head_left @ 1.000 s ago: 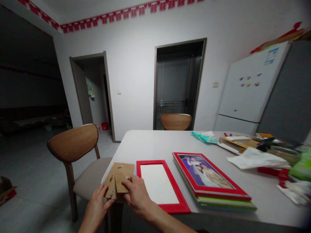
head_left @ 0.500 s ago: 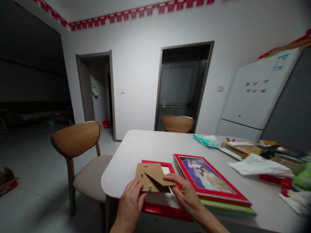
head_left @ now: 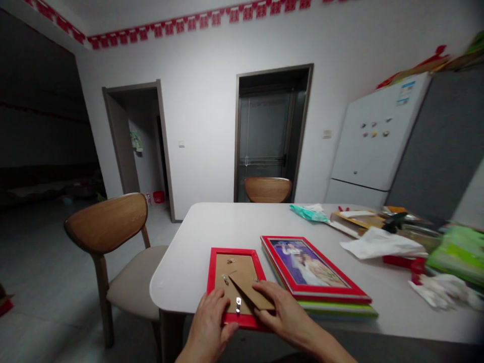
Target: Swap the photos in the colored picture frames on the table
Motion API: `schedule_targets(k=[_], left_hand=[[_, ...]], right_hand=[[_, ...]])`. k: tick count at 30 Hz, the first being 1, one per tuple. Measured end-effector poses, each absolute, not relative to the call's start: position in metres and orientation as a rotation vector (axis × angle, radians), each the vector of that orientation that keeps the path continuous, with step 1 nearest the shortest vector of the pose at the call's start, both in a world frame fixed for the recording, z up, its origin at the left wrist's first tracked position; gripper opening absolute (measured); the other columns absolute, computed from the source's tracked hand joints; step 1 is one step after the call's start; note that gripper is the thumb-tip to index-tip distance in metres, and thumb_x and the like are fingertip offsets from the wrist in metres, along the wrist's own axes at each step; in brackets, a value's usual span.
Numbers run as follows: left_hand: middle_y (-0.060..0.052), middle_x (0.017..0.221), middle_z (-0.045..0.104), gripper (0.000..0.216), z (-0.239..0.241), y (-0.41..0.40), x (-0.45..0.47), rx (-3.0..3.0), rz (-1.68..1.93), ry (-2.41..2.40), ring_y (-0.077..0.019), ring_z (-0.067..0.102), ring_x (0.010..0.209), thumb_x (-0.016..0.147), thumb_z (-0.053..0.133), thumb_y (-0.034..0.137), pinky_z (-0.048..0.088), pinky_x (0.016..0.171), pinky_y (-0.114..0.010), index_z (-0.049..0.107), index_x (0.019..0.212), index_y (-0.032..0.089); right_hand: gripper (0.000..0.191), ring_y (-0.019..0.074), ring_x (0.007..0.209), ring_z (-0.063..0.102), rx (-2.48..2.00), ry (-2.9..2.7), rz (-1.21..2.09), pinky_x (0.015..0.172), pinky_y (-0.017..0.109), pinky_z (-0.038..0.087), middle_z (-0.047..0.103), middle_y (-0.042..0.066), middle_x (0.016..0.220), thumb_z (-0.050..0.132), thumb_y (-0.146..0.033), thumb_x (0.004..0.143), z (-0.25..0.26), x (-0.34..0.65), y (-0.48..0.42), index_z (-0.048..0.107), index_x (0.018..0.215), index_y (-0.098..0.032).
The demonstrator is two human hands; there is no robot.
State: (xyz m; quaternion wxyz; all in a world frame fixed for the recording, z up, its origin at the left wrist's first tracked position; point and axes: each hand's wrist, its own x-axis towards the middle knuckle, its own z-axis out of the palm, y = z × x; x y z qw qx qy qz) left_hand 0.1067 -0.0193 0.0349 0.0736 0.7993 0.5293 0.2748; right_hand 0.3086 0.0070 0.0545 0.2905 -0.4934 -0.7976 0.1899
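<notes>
A red picture frame (head_left: 213, 272) lies face down near the front edge of the white table (head_left: 227, 222). A brown cardboard backing board (head_left: 232, 272) with small metal clips and a fold-out stand flap sits inside it. My left hand (head_left: 209, 322) rests on the board's near left part, fingers flat beside a metal clip. My right hand (head_left: 283, 315) presses the stand flap and the frame's near right corner with fingers extended. Neither hand grips anything.
A stack of frames (head_left: 313, 275), topped by a red one with a photo, lies to the right. Papers, a teal bag (head_left: 308, 213) and clutter fill the table's right side. A wooden chair (head_left: 106, 232) stands left, another (head_left: 267, 189) at the far end. A fridge (head_left: 374, 141) stands right.
The backing board went from the table's left corner, over the frame, down into the frame's opening. Both hands moved right with it and now press it flat.
</notes>
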Motion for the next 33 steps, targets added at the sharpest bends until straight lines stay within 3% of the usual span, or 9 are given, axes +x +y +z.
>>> schedule_targets(k=[4,8,11,17,21,26,33], left_hand=[[-0.015,0.117,0.050,0.031,0.030,-0.019,0.099,2.376,0.887,1.624,-0.0268,0.045,0.109,0.061,0.060,0.016,0.036,0.092,-0.048,0.056,0.092,0.015],[-0.013,0.117,0.051,0.028,0.024,-0.018,0.094,2.410,0.916,1.627,-0.0251,0.045,0.109,0.061,0.057,0.010,0.036,0.092,-0.046,0.055,0.088,0.017],[-0.016,0.115,0.052,0.031,0.019,-0.017,0.092,2.440,0.900,1.659,-0.0251,0.045,0.109,0.062,0.056,0.007,0.037,0.091,-0.045,0.054,0.092,0.014],[-0.012,0.112,0.055,0.034,0.025,-0.014,0.095,2.404,0.828,1.726,-0.0259,0.047,0.107,0.058,0.058,0.007,0.036,0.091,-0.047,0.055,0.091,0.016],[-0.010,0.108,0.057,0.038,0.032,-0.012,0.095,2.350,0.804,1.748,-0.0243,0.049,0.103,0.058,0.061,0.010,0.037,0.091,-0.043,0.054,0.095,0.017],[-0.007,0.109,0.056,0.023,0.028,-0.012,0.090,2.346,0.870,1.660,-0.0218,0.048,0.105,0.065,0.059,0.018,0.037,0.091,-0.040,0.056,0.088,0.019],[-0.008,0.106,0.058,0.024,0.025,-0.011,0.087,2.320,0.898,1.639,-0.0216,0.047,0.107,0.070,0.056,0.027,0.039,0.090,-0.037,0.057,0.092,0.018]], right_hand=[[0.051,0.0206,0.101,0.047,-1.305,-2.177,0.493,0.089,0.031,0.035,0.053,0.010,0.111,0.052,-0.036,0.065,0.054,0.301,0.008,0.050,0.111,-0.015],[0.042,0.0181,0.097,0.048,-1.390,-2.175,0.396,0.087,0.028,0.035,0.055,0.007,0.104,0.047,-0.019,0.065,0.048,0.298,0.017,0.055,0.106,-0.019],[0.048,0.0173,0.098,0.046,-1.485,-2.176,0.297,0.087,0.027,0.034,0.053,0.007,0.106,0.042,-0.012,0.063,0.042,0.298,0.022,0.054,0.109,-0.020],[0.045,0.0227,0.104,0.042,-1.467,-2.298,0.185,0.088,0.034,0.031,0.048,0.008,0.115,0.049,-0.041,0.068,0.046,0.292,0.016,0.052,0.109,-0.023],[0.034,0.0224,0.105,0.040,-1.459,-2.278,0.125,0.088,0.035,0.030,0.048,0.008,0.115,0.045,-0.036,0.073,0.048,0.284,0.018,0.055,0.103,-0.024],[0.023,0.0190,0.103,0.040,-1.130,-2.426,0.128,0.088,0.035,0.028,0.051,0.004,0.107,0.042,-0.027,0.078,0.049,0.272,0.016,0.060,0.092,-0.028],[0.019,0.0181,0.098,0.039,-1.079,-2.524,0.172,0.085,0.033,0.030,0.050,0.003,0.097,0.045,-0.032,0.077,0.058,0.265,0.006,0.061,0.081,-0.024]])
